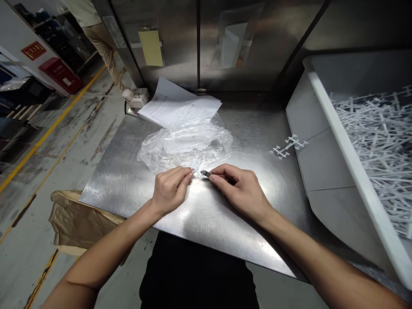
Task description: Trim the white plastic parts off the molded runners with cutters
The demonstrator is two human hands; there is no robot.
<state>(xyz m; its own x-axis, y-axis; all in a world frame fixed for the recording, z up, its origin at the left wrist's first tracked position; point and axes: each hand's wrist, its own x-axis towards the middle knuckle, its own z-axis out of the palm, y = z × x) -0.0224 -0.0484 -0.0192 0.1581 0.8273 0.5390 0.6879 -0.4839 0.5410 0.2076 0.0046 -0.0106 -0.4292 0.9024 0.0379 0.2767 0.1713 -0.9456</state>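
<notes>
My left hand (172,189) pinches a small white plastic sprue (197,170) over the metal table. From the right, my right hand (240,189) grips a pair of dark nippers (206,174), its jaws right up against the sprue. Whether the jaws are parted is too small to make out. Just beyond both hands lies a crumpled clear plastic bag (186,143), with pale pieces showing through it. Another branched white sprue (289,146) rests on the table to the right, beside the large bin.
A large grey-white bin (354,159) full of white sprues (380,150) stands at the right. Printed papers (183,105) lie behind the bag, near a power socket (138,98). A brown paper bag (80,223) is below the table's left edge. A person (99,38) stands far left.
</notes>
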